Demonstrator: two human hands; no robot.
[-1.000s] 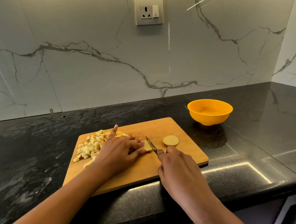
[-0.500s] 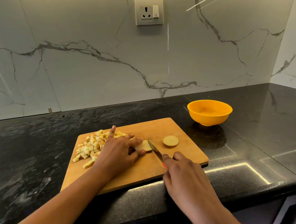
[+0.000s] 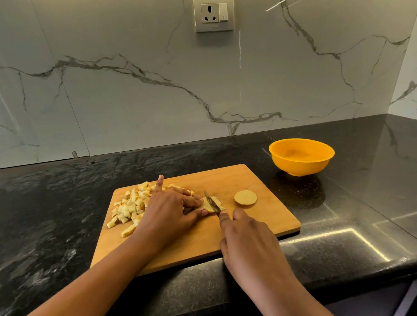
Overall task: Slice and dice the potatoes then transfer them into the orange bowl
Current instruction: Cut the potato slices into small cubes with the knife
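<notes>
Left hand (image 3: 167, 212) pinches the potato slice (image 3: 218, 204) on the cutting board (image 3: 251, 227); right hand (image 3: 246, 235) grips the knife (image 3: 211, 200), handle probably inside the fist. Slice: light, firm, slippery. Hold its edges, clear of the blade.

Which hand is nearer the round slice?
Right. The right hand, gripping the knife, is just in front of the slice; the left hand is further left, holding the potato piece.

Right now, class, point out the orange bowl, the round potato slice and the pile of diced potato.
orange bowl (image 3: 306, 165), head view, on its outer front wall
round potato slice (image 3: 245, 198), head view, middle of its flat top
pile of diced potato (image 3: 131, 207), head view, centre of the heap
</notes>
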